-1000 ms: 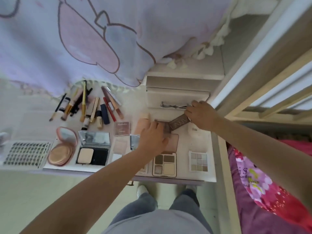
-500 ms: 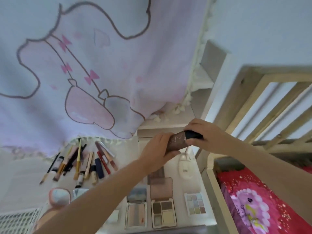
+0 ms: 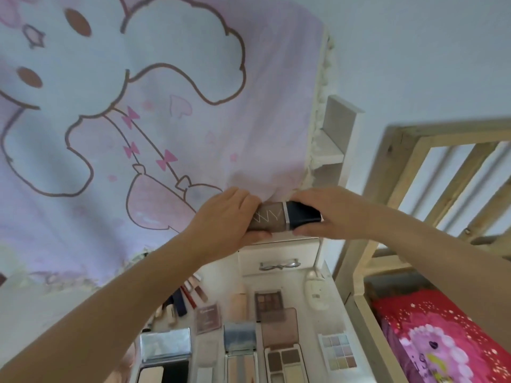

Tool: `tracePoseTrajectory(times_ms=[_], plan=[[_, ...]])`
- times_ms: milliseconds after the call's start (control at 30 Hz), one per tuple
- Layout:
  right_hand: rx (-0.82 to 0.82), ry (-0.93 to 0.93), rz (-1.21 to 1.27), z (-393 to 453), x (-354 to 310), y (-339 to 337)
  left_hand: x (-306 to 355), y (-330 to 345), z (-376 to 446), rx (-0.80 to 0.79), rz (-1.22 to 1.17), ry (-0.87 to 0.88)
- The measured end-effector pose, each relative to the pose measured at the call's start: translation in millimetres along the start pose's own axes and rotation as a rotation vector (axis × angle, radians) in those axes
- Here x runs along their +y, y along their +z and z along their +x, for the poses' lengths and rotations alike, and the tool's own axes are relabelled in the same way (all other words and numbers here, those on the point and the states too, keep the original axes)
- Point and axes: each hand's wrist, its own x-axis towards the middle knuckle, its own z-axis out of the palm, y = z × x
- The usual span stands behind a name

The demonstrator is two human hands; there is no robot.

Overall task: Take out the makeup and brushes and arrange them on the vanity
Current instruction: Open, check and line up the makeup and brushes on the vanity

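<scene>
Two hands met on one item, held up well above the vanity (image 3: 336,305), which filled the 6 o'clock part of the view. Largest on it were the open powder compact (image 3: 165,355) at about 7 o'clock and the eyeshadow palettes (image 3: 279,341) at 6 o'clock, with a small pastel palette (image 3: 339,351) at 5 o'clock and a row of lip pencils and tubes (image 3: 190,293) just left of centre, partly hidden by the left forearm. The foundation tube (image 3: 284,217) hung level at the centre of the view. The left hand (image 3: 224,219) was wrapped round its tan body, and the right hand (image 3: 331,211) was clamped on its dark cap, fingers over the top and thumb beneath. Judging by that grip, the step in hand looked like checking or tightening the cap before placing. Next, it would need bringing down to a bare patch of the vanity, near 6 o'clock, and laying in line with the rest.
</scene>
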Motion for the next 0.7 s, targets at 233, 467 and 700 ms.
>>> tracePoseTrajectory(times_ms=[233, 467, 700], plan=[[0.267, 0.266, -0.054, -27.4, 45.7, -22.8, -63.7, 4.1, -40.6, -0.088, -0.047, -0.379], [0.193, 0.123, 0.052, 11.2, 19.8, 12.1, -38.6, 31.4, -25.2, 0.019, -0.117, -0.311], [0.113, 0.312, 0.280, 3.5, 33.7, 48.0, -3.9, 80.0, -21.4, 0.028, -0.447, -0.594]])
